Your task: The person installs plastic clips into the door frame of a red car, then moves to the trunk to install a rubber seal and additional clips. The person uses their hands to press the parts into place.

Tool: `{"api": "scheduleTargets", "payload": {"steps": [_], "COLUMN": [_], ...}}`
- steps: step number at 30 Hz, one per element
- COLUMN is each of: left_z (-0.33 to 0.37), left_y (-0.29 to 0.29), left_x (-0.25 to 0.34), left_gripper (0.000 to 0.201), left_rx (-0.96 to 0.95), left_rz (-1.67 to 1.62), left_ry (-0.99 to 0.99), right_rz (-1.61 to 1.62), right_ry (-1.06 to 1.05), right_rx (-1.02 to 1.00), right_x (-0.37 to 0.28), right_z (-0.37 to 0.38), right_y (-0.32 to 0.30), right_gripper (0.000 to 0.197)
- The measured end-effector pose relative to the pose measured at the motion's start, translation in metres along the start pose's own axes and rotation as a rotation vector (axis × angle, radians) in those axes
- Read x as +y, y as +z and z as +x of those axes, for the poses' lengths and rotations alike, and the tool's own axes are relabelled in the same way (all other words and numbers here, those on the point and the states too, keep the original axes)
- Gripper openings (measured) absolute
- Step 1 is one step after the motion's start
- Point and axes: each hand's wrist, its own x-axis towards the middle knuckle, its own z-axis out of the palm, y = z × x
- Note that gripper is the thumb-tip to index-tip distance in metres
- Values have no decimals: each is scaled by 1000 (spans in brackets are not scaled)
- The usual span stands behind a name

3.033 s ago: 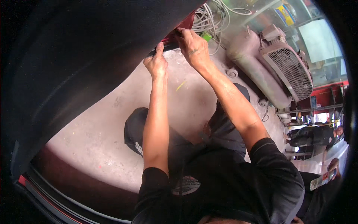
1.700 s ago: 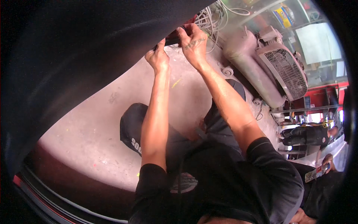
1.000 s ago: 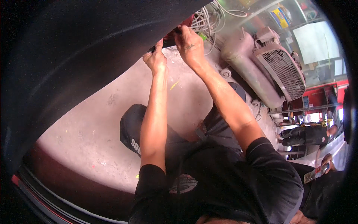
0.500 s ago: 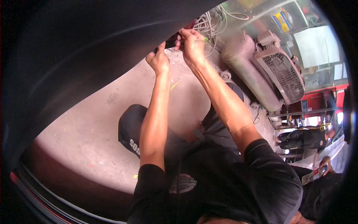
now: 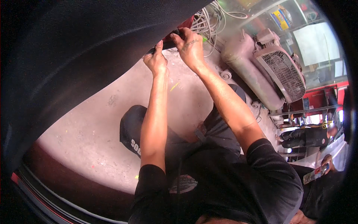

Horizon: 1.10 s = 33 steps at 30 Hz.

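- Left hand [image 5: 156,62] raised to the lower edge of a large black curved panel [image 5: 82,56], fingers curled shut around that edge, index finger pointing up along it.
- Right hand [image 5: 190,46] just beside the left, a little higher, fingers clamped on a short black handle-like tool [image 5: 168,43] pressed against the same edge; tool's working end hidden under the panel.
- Both hands close together, thumbs toward each other, not quite touching.
- Black panel filling the upper left of the view, its rim running diagonally from the lower left up to the hands.
- Small red part [image 5: 186,24] tucked right behind the panel edge, directly above the right hand.
- Bundle of pale grey cables [image 5: 209,18] hanging just right of the red part, near the right knuckles.
- Dusty grey machine with a mesh grille [image 5: 279,69] lying on the concrete floor [image 5: 93,123], well to the right of the hands.
- Bare forearms reaching up from a black short-sleeved shirt [image 5: 231,186] at the lower edge; dark trousers and a bent knee [image 5: 130,127] below the arms.
- Yellow scrap [image 5: 174,86] on the floor between the two forearms.
- Another person in dark clothes [image 5: 305,136] at the far right, well apart from the work.
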Motion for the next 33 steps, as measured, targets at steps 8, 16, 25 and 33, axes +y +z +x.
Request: {"api": "scheduleTargets", "payload": {"steps": [8, 16, 25, 33], "left_z": [-11, -15, -8, -10], "left_y": [9, 13, 11, 12], "left_x": [12, 24, 13, 14], "left_gripper": [38, 33, 31, 31], "left_rx": [-4, -14, -8, 0], "left_rz": [-24, -77, -42, -60], "left_ry": [56, 26, 130, 98], "right_rz": [-247, 1203, -278, 1001], "right_ry": [-217, 850, -228, 682], "right_rx": [55, -227, -8, -251], "right_x": [5, -6, 15, 14], "right_z": [-2, 8, 4, 2], "right_y": [6, 1, 4, 14], "right_gripper": [29, 35, 39, 36]}}
